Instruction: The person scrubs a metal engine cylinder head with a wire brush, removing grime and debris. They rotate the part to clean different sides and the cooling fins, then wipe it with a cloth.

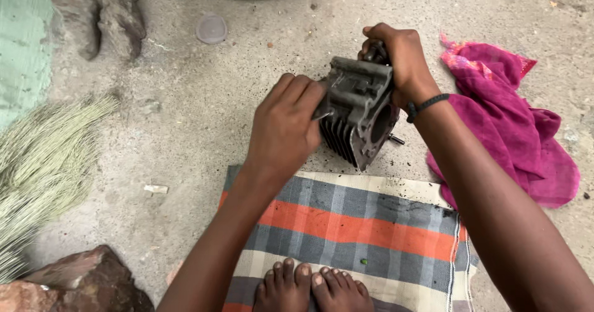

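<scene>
Bare feet [312, 287] rest on a checked cloth [359, 225]; the right hand [399, 58] grips a finned engine cylinder [359, 111], the left hand [288, 126] closed around a small metal tool [323, 112] against it.

Left hand [286, 126] fingers curled, knuckles up; right hand [396, 58] fisted, wrist bent, both arms extended forward.

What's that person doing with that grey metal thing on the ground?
A person sitting on the ground is holding a grey finned engine cylinder tilted up on the concrete floor. The right hand grips its top to steady it, while the left hand presses a small metal tool against its side. Their bare feet rest on a checked cloth, and a pink cloth lies beside the right arm. Dark specks are scattered under the part.
</scene>
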